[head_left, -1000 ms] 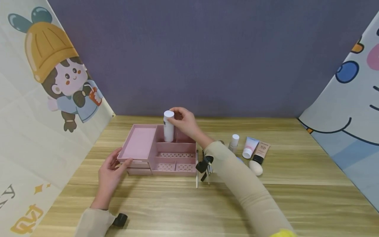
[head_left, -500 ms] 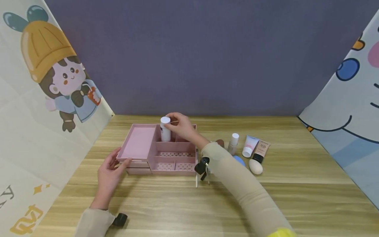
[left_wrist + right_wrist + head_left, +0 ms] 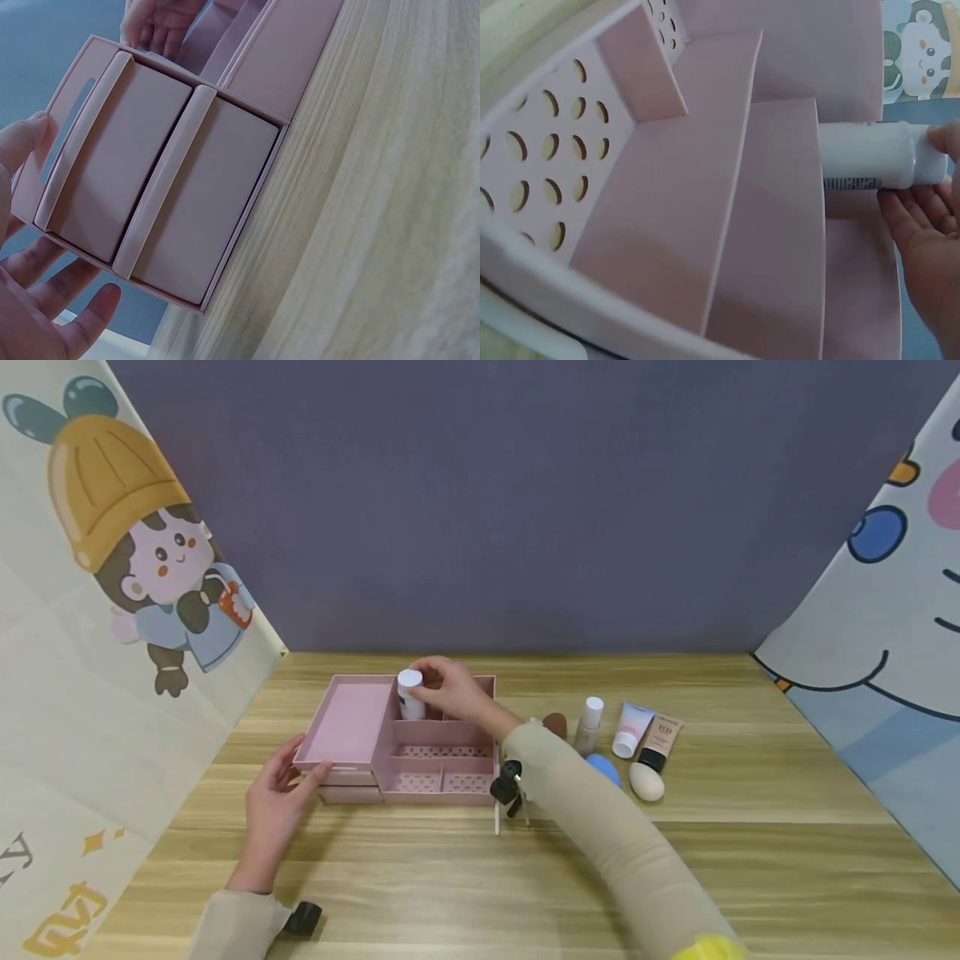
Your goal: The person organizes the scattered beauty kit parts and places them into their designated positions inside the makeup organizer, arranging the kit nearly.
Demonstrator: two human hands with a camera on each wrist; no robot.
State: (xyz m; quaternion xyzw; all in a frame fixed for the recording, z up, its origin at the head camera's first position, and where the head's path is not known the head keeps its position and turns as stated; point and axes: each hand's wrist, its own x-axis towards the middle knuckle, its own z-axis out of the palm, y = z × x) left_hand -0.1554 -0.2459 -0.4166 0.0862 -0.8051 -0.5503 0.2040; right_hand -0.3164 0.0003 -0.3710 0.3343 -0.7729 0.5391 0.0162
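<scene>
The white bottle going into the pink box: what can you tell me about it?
The white bottle is a slim cylinder with a flat round white cap and small dark print on its side; it looks like plastic. It stands upright, its lower part sunk in a rear compartment of the pink organizer. The right hand grips it near the cap.

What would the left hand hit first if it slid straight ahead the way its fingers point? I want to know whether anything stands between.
Likely the pink organizer: the left hand already rests at its front left corner, by the drawers, with nothing between.
</scene>
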